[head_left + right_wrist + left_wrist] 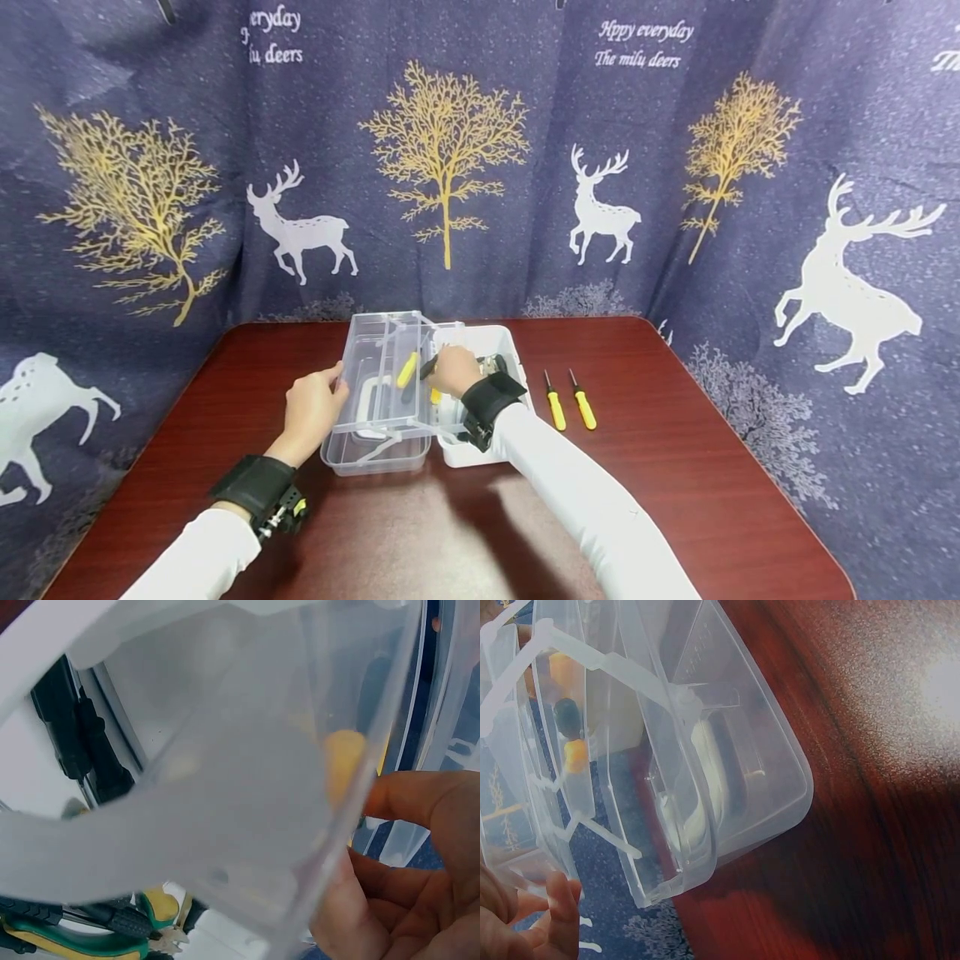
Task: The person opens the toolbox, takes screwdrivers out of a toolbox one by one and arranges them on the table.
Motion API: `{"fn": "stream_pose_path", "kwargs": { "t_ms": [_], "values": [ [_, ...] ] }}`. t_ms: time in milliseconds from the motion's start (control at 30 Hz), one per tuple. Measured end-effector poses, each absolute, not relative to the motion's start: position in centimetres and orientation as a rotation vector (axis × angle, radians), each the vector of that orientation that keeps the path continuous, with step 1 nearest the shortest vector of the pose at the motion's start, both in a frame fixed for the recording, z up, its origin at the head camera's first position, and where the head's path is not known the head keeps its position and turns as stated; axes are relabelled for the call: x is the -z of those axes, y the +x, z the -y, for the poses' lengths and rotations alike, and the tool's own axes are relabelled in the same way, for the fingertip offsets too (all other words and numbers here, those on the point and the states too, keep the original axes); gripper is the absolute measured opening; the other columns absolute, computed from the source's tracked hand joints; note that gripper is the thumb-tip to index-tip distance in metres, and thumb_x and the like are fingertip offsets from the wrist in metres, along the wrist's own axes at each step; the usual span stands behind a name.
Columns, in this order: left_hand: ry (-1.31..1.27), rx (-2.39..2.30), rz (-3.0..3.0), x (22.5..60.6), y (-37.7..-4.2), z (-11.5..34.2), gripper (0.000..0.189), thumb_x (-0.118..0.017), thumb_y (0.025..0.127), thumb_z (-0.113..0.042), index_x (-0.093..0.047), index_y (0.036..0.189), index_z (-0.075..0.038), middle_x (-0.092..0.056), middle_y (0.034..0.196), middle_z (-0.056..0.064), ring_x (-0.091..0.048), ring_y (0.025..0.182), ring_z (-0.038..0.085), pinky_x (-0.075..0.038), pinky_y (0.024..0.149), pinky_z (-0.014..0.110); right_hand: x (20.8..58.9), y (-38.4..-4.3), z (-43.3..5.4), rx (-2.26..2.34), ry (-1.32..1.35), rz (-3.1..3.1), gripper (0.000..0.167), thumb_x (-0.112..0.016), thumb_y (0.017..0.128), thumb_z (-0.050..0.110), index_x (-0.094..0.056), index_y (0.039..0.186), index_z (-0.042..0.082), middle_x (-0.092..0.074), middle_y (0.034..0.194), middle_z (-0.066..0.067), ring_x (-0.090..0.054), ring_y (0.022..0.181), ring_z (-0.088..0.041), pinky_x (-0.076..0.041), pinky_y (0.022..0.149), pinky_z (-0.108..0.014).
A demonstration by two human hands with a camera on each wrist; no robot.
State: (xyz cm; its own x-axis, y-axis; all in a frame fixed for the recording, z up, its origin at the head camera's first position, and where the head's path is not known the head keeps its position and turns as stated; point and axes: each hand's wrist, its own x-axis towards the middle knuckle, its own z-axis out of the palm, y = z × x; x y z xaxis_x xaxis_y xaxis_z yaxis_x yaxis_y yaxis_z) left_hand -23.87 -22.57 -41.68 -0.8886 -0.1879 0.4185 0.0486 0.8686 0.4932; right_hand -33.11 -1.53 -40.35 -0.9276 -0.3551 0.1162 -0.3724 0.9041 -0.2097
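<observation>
A toolbox with a white base (453, 457) stands open, its clear lid (341, 460) folded left and clear trays (619, 772) raised on folding arms. My left hand (311, 408) grips the left edge of the upper tray; curled fingers (562, 904) show at its corner. My right hand (455, 371) reaches down over the trays. Its thumb and index finger (401, 796) pinch beside a tray wall, where a yellow handle (345, 765) shows; the grip itself is partly hidden. Another yellow handle (407, 369) and a dark handle (428, 367) lie close by.
Two yellow-handled screwdrivers (555, 410) lie on the red-brown table (675, 467) right of the box. Inside the base are green-and-yellow pliers (112, 943) and black-handled tools (64, 724). A dark curtain with deer (603, 208) hangs behind the table.
</observation>
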Motion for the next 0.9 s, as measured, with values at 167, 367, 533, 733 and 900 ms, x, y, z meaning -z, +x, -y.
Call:
{"fn": "stream_pose_path", "kwargs": {
  "t_ms": [167, 367, 533, 733, 900],
  "values": [
    [0.104, 0.695, 2.582, 41.71, -23.96, 22.60, 0.038, -0.058, 0.084, -0.009, -0.066, 0.120, 0.000, -0.066, 0.113, 0.025, -0.062, 0.067, 0.038, -0.048, 0.063, 0.052, 40.42, -33.21, 1.48, -0.385, 0.548, 3.006, 0.020, -0.074, 0.074, 0.025, -0.073, 0.082, 0.007, -0.074, 0.082, -0.010, -0.068, 0.073, -0.024, -0.054, 0.066, -0.031],
    [0.101, 0.696, 2.583, 41.86, -24.01, 22.64, 0.038, -0.057, 0.084, -0.010, -0.066, 0.120, 0.000, -0.066, 0.112, 0.026, -0.053, 0.055, 0.027, -0.044, 0.053, 0.042, 40.49, -33.09, 1.38, -0.370, 0.547, 2.998, 0.011, -0.070, 0.073, 0.017, -0.067, 0.067, 0.008, -0.074, 0.079, -0.010, -0.068, 0.074, -0.025, -0.055, 0.068, -0.035],
    [0.089, 0.695, 2.580, 42.03, -24.03, 22.61, 0.038, -0.057, 0.084, -0.010, -0.066, 0.119, 0.001, -0.067, 0.110, 0.027, -0.049, 0.053, 0.025, -0.040, 0.050, 0.037, 40.73, -33.14, 1.24, -0.408, 0.560, 2.965, 0.023, -0.071, 0.072, 0.016, -0.055, 0.056, 0.013, -0.070, 0.069, -0.007, -0.058, 0.062, -0.020, -0.049, 0.060, -0.031],
    [0.087, 0.698, 2.582, 42.02, -23.97, 22.53, 0.038, -0.058, 0.084, -0.009, -0.066, 0.120, 0.001, -0.067, 0.109, 0.027, -0.046, 0.052, 0.023, -0.037, 0.048, 0.033, 40.80, -33.20, 1.15, -0.447, 0.549, 2.981, 0.021, -0.073, 0.072, 0.019, -0.057, 0.059, 0.012, -0.067, 0.066, -0.006, -0.050, 0.058, -0.016, -0.042, 0.055, -0.028],
    [0.088, 0.703, 2.589, 41.89, -24.00, 22.54, 0.038, -0.057, 0.085, -0.009, -0.065, 0.120, 0.001, -0.068, 0.106, 0.027, -0.042, 0.050, 0.021, -0.033, 0.047, 0.029, 40.75, -33.38, 1.07, -0.442, 0.545, 2.990, 0.020, -0.077, 0.070, 0.025, -0.064, 0.069, 0.010, -0.068, 0.070, -0.005, -0.056, 0.062, -0.018, -0.049, 0.062, -0.030]
  ]
}}
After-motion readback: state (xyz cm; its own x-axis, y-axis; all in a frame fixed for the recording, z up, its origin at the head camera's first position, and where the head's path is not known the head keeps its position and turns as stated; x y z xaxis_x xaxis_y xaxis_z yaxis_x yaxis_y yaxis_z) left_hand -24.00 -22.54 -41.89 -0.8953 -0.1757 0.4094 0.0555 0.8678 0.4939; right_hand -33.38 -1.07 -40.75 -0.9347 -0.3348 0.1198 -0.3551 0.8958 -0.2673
